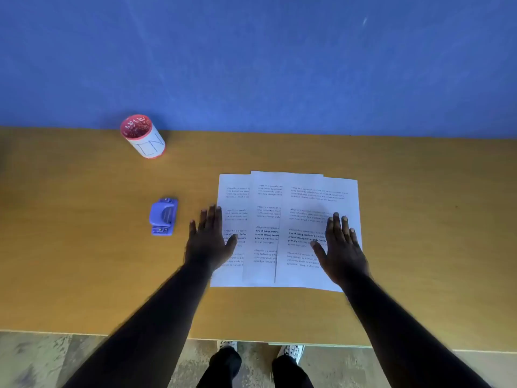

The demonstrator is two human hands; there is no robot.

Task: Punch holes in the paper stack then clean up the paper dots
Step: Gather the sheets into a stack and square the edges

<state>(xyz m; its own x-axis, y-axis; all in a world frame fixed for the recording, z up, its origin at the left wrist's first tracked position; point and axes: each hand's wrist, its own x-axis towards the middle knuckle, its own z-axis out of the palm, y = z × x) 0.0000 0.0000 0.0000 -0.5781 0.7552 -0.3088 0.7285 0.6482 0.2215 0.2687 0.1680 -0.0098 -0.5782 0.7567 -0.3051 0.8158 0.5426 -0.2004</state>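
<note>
Three printed white sheets (268, 219) lie fanned out and overlapping on the wooden table (84, 261). My left hand (208, 242) rests flat at the left edge of the sheets, fingers spread, holding nothing. My right hand (341, 247) lies flat on the right sheet, fingers apart, also holding nothing. A small purple hole punch (164, 217) sits on the table to the left of my left hand, apart from it.
A red-and-white cup (142, 135) with a paper label stands at the table's back left, with small paper bits inside. A blue wall (251, 65) rises behind the table. The table's front edge is near my feet (260, 357).
</note>
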